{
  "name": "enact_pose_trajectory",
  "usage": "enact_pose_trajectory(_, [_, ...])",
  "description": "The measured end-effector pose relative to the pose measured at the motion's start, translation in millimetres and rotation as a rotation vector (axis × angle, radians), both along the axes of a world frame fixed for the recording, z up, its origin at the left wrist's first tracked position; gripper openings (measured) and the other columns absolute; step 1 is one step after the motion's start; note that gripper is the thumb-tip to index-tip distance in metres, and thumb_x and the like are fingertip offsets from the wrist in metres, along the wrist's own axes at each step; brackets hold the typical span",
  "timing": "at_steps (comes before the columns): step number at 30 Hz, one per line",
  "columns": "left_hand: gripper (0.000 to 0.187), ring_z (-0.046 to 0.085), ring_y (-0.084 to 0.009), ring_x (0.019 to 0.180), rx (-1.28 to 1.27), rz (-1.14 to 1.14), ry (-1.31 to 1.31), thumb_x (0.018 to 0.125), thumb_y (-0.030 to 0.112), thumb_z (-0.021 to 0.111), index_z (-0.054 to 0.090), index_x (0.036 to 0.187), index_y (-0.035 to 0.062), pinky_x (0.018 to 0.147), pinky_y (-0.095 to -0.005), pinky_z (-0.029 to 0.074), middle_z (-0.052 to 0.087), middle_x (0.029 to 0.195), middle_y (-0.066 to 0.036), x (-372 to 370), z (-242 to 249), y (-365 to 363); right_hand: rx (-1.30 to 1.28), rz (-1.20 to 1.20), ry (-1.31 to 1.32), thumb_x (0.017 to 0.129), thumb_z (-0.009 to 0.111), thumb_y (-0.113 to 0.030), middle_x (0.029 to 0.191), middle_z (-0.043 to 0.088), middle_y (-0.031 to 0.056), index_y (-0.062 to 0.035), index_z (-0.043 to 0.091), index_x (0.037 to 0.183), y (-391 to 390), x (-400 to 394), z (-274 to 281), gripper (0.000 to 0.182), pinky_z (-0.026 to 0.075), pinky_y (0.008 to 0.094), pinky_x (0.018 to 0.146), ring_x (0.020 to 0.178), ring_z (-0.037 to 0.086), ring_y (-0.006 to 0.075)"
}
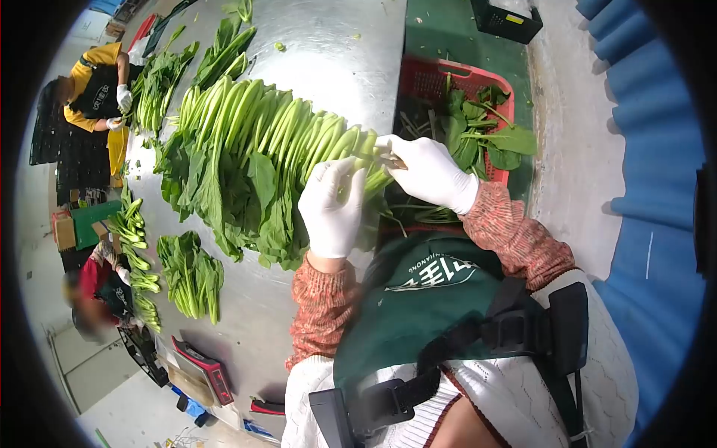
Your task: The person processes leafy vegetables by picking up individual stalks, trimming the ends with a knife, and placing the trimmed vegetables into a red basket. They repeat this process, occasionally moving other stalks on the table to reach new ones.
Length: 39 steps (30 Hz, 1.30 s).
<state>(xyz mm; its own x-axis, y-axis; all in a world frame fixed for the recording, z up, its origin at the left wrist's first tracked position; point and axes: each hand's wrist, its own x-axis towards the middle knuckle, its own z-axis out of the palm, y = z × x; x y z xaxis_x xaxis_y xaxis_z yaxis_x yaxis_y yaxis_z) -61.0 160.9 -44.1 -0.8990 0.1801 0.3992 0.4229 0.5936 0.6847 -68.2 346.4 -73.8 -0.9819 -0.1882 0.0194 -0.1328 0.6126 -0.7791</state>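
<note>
Taking twelve as the far side of my view, I'm seeing the long row of leafy greens [272,127] lying on the counter [254,310], its far end at about ten o'clock from my hands. The row's long axis is running from there down toward four o'clock, ending right where I'm working. My left hand [332,209] is standing at the near end, in front of the stalks; its thumb and fingers are curling toward each other with a narrow gap showing, and I cannot tell whether they're gripping a stalk. My right hand [429,175] is reaching in from about four o'clock, its fingers bunching narrowly at the end of the row; what they're pinching, I cannot tell. Both hands are sitting close to that end, with the red basket [504,86] lying at about one o'clock from my right.

Leftward, dark, broad leaves are drooping toward seven o'clock; rightward, smooth, pale green stalks are lying packed side by side.
</note>
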Motion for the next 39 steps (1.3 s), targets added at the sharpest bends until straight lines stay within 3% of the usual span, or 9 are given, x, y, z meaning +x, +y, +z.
enact_pose_trajectory(10, [0.012,0.057,-0.0042,0.071,0.437,0.143,-0.409,0.088,0.006,0.07,0.069,0.099,0.0009,0.065,-0.019,0.046,0.066,0.086,0.001,2.1,-14.5,-46.0,-0.299,-0.531,-0.162,0.095,0.057,-0.028,0.068,0.066,0.0058,-0.003,0.066,0.094,56.3,-17.8,-104.0,0.027,0.049,0.0303,0.055,0.061,0.063,0.0146])
enact_pose_trajectory(12, [0.015,0.059,-0.0052,0.078,0.569,0.148,-0.504,0.091,0.007,0.068,0.067,0.104,-0.0004,0.069,-0.0199,0.047,0.068,0.094,-0.002,3.2,-7.1,-54.8,-0.395,-0.597,-0.509,0.094,0.06,-0.035,0.064,0.057,0.0036,-0.0036,0.062,0.092,73.7,-7.8,-150.9,0.031,0.045,0.0301,0.047,0.053,0.054,0.0136])
enact_pose_trajectory(14, [0.016,0.06,-0.0066,0.083,0.543,0.2,-0.498,0.091,0.008,0.068,0.066,0.105,-0.0008,0.073,-0.0216,0.047,0.068,0.096,-0.003,2.0,-13.6,-65.0,-0.913,-0.586,-0.98,0.087,0.068,-0.05,0.068,0.049,0.003,0.0073,0.042,0.123,64.5,11.3,-178.5,0.073,0.038,0.024,0.044,0.047,0.04,0.0074])
enact_pose_trajectory(16, [0.016,0.06,-0.0089,0.085,0.656,0.195,-0.475,0.092,0.009,0.066,0.066,0.105,-0.0007,0.079,-0.0238,0.047,0.068,0.096,-0.005,1.1,-21.5,-67.5,-1.222,-0.612,-1.266,0.085,0.072,-0.049,0.064,0.045,0.0015,-0.004,0.046,0.1,22.9,24.6,-195.8,0.054,0.038,0.0275,0.045,0.044,0.039,0.0099])
enact_pose_trajectory(18, [0.017,0.065,-0.0159,0.09,0.651,0.171,-0.53,0.096,0.013,0.061,0.062,0.108,0.0007,0.086,-0.0289,0.049,0.069,0.099,-0.01,1.0,-20.7,-74.7,-1.494,-0.63,-1.219,0.087,0.075,-0.033,0.06,0.041,-0.0006,-0.0127,0.041,0.08,-11.6,23.0,-220.7,0.04,0.036,0.0294,0.043,0.043,0.038,0.0109])
enact_pose_trajectory(20, [0.023,0.066,-0.0225,0.093,0.765,0.161,-0.547,0.097,0.019,0.059,0.057,0.112,0.0013,0.087,-0.036,0.052,0.066,0.097,-0.011,1.7,-20.3,-79.7,-1.284,-0.731,-1.155,0.086,0.075,-0.032,0.054,0.042,0.0024,0.0018,0.053,0.099,-21.1,11.5,-228.5,0.042,0.043,0.0341,0.044,0.044,0.044,0.0166])
enact_pose_trajectory(28, [0.012,0.048,-0.0063,0.063,0.679,0.214,-0.41,0.094,0.009,0.062,0.061,0.104,0.0036,0.06,-0.0196,0.04,0.058,0.077,0.001,-4.6,14.6,-105.4,-1.216,-0.388,-0.695,0.086,0.076,-0.02,0.063,0.043,-0.0096,-0.0118,0.06,0.086,-8.9,13.1,-109.8,0.018,0.031,0.0216,0.042,0.045,0.038,0.0033])
enact_pose_trajectory(34, [0.021,0.059,-0.0108,0.077,0.085,0.122,-0.21,0.081,0.004,0.076,0.068,0.1,0.0,0.074,-0.0238,0.049,0.066,0.09,-0.005,-11.1,50.8,-37.7,-0.81,-0.093,-0.104,0.083,0.078,-0.023,0.085,0.066,0.0045,0.0039,0.065,0.104,-35.4,-2.6,-9.8,0.036,0.048,0.0281,0.069,0.073,0.057,0.012])
enact_pose_trajectory(39, [0.032,0.065,-0.016,0.083,0.216,-0.031,-0.316,0.077,0.008,0.079,0.068,0.105,-0.0011,0.077,-0.0274,0.051,0.069,0.096,-0.011,-10.9,45.1,-17.6,-0.762,0.068,-0.158,0.084,0.073,-0.011,0.086,0.068,0.0053,-0.0003,0.065,0.113,-30.0,11.1,18.9,0.032,0.048,0.0281,0.069,0.076,0.056,0.0076])
